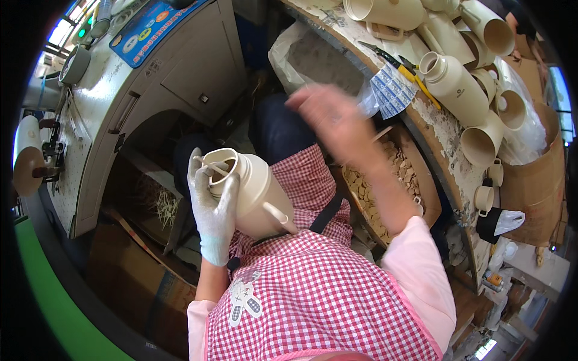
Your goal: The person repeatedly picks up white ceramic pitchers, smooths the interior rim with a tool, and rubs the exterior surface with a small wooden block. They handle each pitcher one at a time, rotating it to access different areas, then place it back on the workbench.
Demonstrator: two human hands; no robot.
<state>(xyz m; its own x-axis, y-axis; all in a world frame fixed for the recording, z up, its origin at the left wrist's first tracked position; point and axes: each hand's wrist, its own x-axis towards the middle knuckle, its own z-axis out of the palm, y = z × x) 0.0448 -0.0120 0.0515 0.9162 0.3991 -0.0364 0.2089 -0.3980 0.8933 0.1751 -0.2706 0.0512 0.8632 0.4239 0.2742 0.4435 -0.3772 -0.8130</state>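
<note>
A cream-coloured bottle (262, 195) with a wide open mouth and a side handle rests tilted against my checked apron. My left hand (212, 192), in a white knit glove with a pale green cuff, is closed on it around the neck and mouth. Some of the gloved fingers reach over the rim; what lies inside the mouth is hard to make out. Off to the right, my bare right hand (328, 114) is raised away from the bottle, near the bench edge. Motion blurs its fingers. Nearest to it is a blue-and-white printed sheet (394, 90) at that edge.
Several cream bottles (460, 90) crowd the right bench, beside yellow-handled pliers (404, 71). A clear plastic bag (301, 57) hangs below the edge. Under my right forearm is a box of tan round pieces (404, 165). A white cabinet (180, 66) stands left, a cardboard box (533, 180) right.
</note>
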